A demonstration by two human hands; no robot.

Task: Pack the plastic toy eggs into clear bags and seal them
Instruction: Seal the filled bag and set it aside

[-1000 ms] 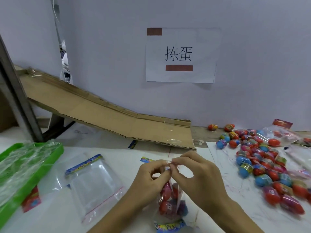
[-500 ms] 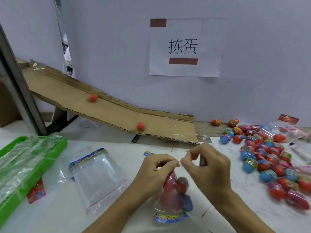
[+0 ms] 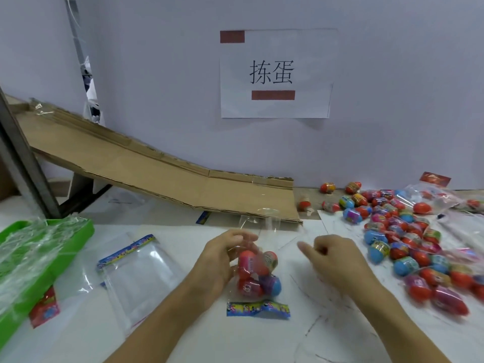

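At centre frame the left hand [image 3: 222, 260] grips the filled bag [image 3: 258, 273] while the right hand [image 3: 332, 258] hovers loosely curled, empty; its unsealed mouth could spill eggs [image 3: 262, 268].

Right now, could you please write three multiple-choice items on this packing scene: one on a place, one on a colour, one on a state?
1. Where does the loose pile of eggs lie?
A. right of both hands
B. in the green tray
C. on the cardboard ramp

2. What colour is the tray at the left edge?
A. red
B. green
C. blue

3. What does the left hand do?
A. rests flat on the table
B. holds the filled bag
C. lifts the empty bag

Answers:
1 A, the pile spreads along the right side.
2 B, its rim is bright green.
3 B, its grip closes round the bag of eggs, while the right hand stays apart.
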